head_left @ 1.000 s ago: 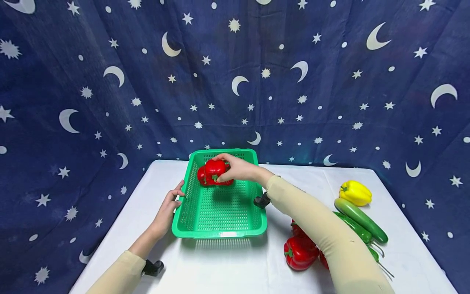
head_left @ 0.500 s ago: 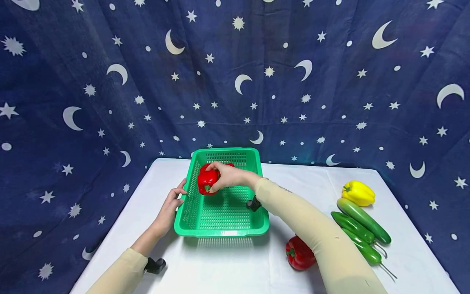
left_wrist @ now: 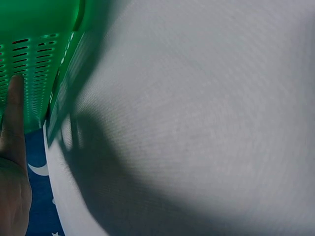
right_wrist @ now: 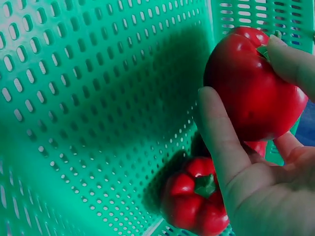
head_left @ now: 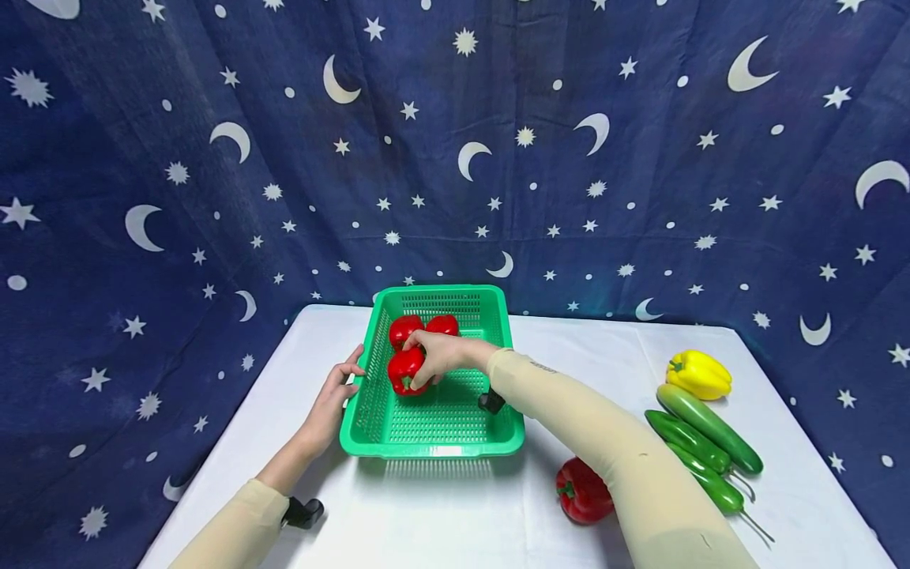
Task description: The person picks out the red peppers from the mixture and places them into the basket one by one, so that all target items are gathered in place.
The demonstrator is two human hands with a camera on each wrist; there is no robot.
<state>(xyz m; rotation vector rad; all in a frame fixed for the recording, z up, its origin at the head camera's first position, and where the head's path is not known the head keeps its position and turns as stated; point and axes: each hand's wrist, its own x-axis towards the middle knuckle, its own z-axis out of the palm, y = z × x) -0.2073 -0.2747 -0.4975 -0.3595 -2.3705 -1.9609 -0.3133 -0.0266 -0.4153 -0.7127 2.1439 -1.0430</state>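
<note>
My right hand (head_left: 441, 353) grips a red bell pepper (head_left: 406, 371) inside a green perforated basket (head_left: 434, 451). In the right wrist view, thumb and fingers go round the held pepper (right_wrist: 256, 88), near its green stem. Two more red peppers lie farther back in the basket: one at the left (head_left: 406, 329) and one to its right (head_left: 444, 324). On the basket's left side, my left hand (head_left: 332, 399) rests against the rim. The left wrist view shows one straight finger (left_wrist: 15, 93) touching the outer wall (left_wrist: 34, 64); the other fingers are mostly hidden there.
To the right on the white-covered table (head_left: 426, 521) lie a yellow bell pepper (head_left: 700, 374), a cucumber (head_left: 711, 427) and two long green peppers, one (head_left: 687, 441) above the other (head_left: 711, 482). A red bell pepper (head_left: 583, 491) sits partly behind my right forearm. A starry blue curtain (head_left: 455, 261) hangs behind.
My right hand has brought the held red pepper down and toward me, from above the other peppers to a spot in front of them. The left hand stays at the rim.
</note>
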